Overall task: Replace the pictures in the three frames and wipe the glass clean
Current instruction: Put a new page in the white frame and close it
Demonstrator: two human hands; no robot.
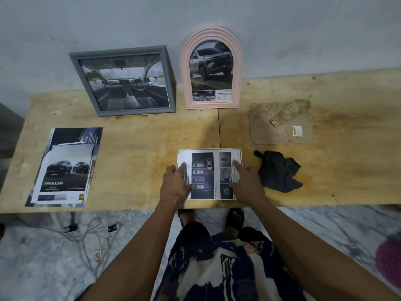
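A white frame (238, 151) lies flat near the table's front edge with a printed car picture (206, 170) laid in it. My left hand (176, 184) rests on the picture's left side, index finger stretched forward. My right hand (246, 181) presses the right side with a straight index finger. A grey frame (121, 49) with a car-interior picture and a pink arched frame (211, 32) with a truck picture lean on the wall behind. A dark cloth (278, 171) lies crumpled just right of my right hand.
A brown backing board (262, 129) with its folding stand lies at the right rear of the wooden table (141, 137). Car brochures (67, 168) are stacked at the left front. Cables (91, 237) trail on the marble floor below.
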